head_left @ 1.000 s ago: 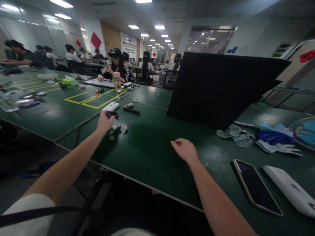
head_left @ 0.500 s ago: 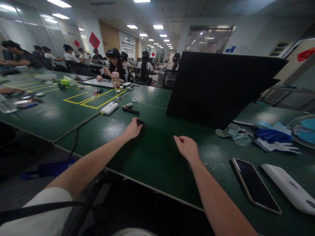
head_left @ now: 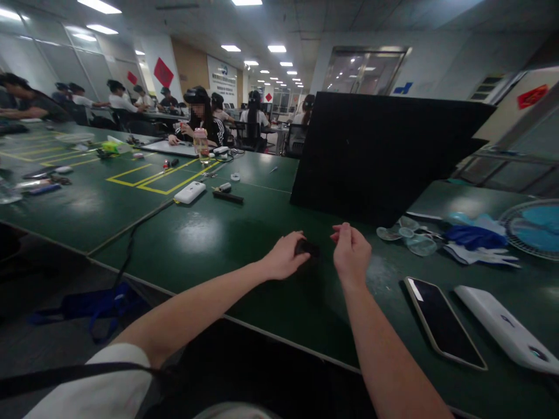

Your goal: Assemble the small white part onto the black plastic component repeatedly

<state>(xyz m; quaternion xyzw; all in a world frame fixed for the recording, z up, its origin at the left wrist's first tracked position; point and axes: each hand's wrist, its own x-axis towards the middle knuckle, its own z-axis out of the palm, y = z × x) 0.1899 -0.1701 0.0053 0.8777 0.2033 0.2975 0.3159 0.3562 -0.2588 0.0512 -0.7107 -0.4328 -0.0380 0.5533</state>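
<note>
Now a small black object [head_left: 308, 249] is being held out over the green table [head_left: 244, 235] by the left hand [head_left: 283, 256], thumb and fingers clamped on its near end. Whether it is resting on the surface or being carried just above cannot be told. Just beside it, apart from it, the right hand [head_left: 353, 254] is held up with fingers loosely curled; nothing is seen in it, though whether its fingertips meet cannot be made out.

A drop is to be feared here: the object is gripped by one end only, and it could be twisted loose if its free end were knocked by the right hand. The standing black panel [head_left: 375, 157] could be bumped too, if the reach were carried too far forward.

Compared with a second ago, plenty has changed: the left hand, then seen by the white device [head_left: 190, 192], has been brought well across to the right, object and all. The gap between the hands has been narrowed sharply, and the right hand's fingers have been raised. The phone [head_left: 444, 323] has been left lying alongside.
</note>
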